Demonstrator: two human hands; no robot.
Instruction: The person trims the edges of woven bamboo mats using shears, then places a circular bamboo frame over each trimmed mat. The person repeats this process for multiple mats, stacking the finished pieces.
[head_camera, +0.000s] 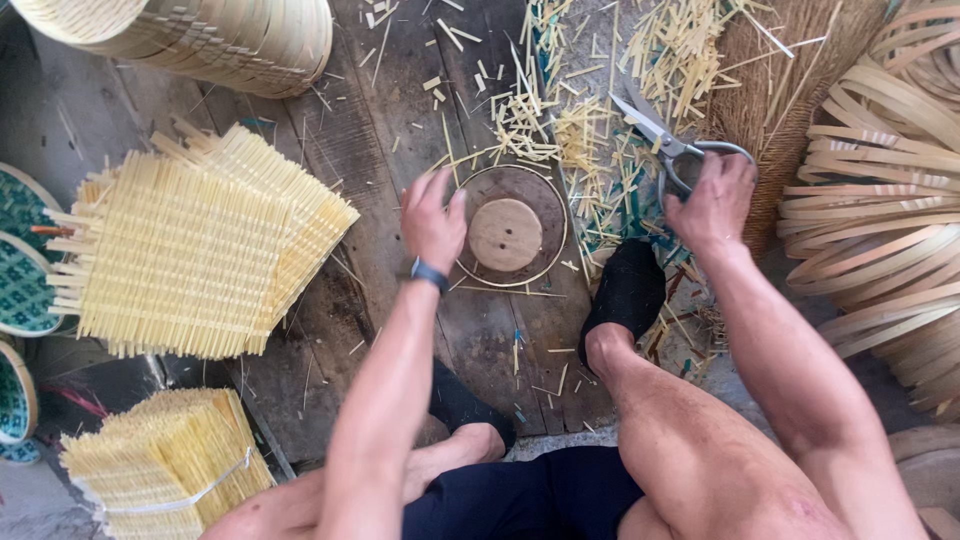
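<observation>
Left hand (432, 222) spread, fingers loosely curled, resting at the left edge of the round wooden disc (505, 235) and touching the thin bamboo ring (512, 225) that circles it, mid-scene on the dark plank floor (330, 140). Right hand (712, 200) closed through the loops of the metal shears (655, 135), blades slightly parted and pointing far-left over the heap of bamboo offcuts (590, 130). Likely trouble: blade tips near the left fingers if brought across to the ring; thin ring apt to spring off the disc under light pressure; loose splinters underfoot ready to prick bare skin or slide beneath the disc and tilt it. Black-socked foot (625, 295) just near-right of the disc, crowding the space between both hands. Further out: stack of woven bamboo mats (200, 250) to the left, tied bundle of bamboo sticks (160, 460) near-left, stacked woven baskets (200, 40) far-left, green patterned trays (22, 270) at the left edge, coiled bamboo strips (880, 220) to the right, brown fibrous broom (780, 90) far-right beside the shears.
</observation>
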